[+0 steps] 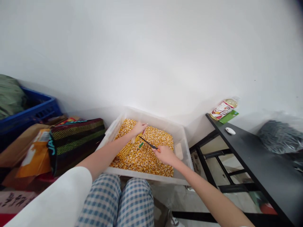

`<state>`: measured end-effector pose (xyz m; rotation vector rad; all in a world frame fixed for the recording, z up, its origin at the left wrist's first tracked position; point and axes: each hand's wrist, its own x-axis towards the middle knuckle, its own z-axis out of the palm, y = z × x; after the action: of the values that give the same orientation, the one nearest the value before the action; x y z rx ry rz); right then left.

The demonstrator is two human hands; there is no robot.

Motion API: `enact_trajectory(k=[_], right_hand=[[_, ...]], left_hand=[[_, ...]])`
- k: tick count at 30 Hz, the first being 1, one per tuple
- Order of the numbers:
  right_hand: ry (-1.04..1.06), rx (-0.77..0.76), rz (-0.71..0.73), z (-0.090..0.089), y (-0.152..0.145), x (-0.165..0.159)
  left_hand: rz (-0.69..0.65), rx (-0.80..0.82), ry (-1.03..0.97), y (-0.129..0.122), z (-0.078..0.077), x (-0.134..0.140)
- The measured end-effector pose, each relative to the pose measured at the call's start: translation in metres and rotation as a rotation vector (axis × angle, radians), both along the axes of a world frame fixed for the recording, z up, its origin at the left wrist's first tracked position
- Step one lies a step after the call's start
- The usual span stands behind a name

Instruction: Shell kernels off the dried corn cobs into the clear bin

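head view: the slim dark tool (148, 142) with an orange handle is over the middle of the corn kernels (151, 162), in a translucent tub (156, 121). from where i stand, the right hand (165, 154) is closed round the handle; the left hand (139, 128) is low over the kernels beyond the tip, fingers bunched, and i cannot tell whether they pinch anything. a small green piece (141, 145) lies just beside the blade.

to my mind, a light grip suits this, with the tip angled away from the left fingers and strokes slow enough not to fling kernels about.

a pale block (178, 151) sits against the tub's right wall. the left forearm crosses the near-left corner, hiding kernels there, and checked knees (137, 201) crowd the near rim. a striped mesh bag (78, 138) hems in the left, a black table (246, 148) the right, leaving elbows little room.
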<state>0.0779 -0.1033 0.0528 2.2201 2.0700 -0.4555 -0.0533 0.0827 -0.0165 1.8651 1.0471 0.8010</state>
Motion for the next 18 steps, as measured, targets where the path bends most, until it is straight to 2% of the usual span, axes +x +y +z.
enact_trajectory(k=[3,7,10,15,18], right_hand=[[0.081,-0.07,-0.026,0.001,0.001,0.0],[-0.004,0.009,0.019,0.009,0.001,-0.001],[-0.013,-0.006,0.043,0.019,0.006,0.005],[0.068,-0.144,0.038,0.037,0.021,0.024],[0.078,-0.171,0.06,0.044,0.027,0.032]], left_hand=[[-0.026,0.03,0.032,0.002,-0.005,0.003],[-0.062,0.03,0.007,0.007,-0.012,0.006],[-0.073,0.039,0.005,0.005,-0.013,0.009],[-0.196,0.073,0.1,-0.012,-0.008,0.016],[-0.268,0.094,0.126,-0.025,-0.001,0.018]])
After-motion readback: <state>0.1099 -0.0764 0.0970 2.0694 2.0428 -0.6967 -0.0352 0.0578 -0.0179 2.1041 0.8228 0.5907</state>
